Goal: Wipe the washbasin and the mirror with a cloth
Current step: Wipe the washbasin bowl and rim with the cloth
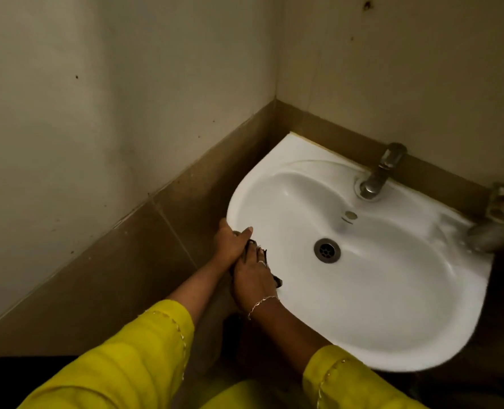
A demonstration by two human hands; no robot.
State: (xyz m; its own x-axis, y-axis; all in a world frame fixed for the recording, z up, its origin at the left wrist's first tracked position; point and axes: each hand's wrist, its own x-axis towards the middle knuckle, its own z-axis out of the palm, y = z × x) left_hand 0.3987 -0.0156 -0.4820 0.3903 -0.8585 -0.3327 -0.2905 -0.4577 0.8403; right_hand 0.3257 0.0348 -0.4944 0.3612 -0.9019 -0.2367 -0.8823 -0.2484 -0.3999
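We see cloth (277,280) dark, bunched, mostly hidden, at white basin (392,290) left rim, our left hand (230,243) curled, clamping it to rim, right hand (252,283) gripping it too

Bathroom / washroom corner, small, dim. White ceramic washbasin (392,290) wall-mounted against corner. Chrome pillar tap (377,175) on back ledge, metal drain (327,250) at bowl bottom, overflow hole (351,215) just below tap. Brown tile band (162,231) runs behind basin; stained, speckled painted wall (97,98) above.
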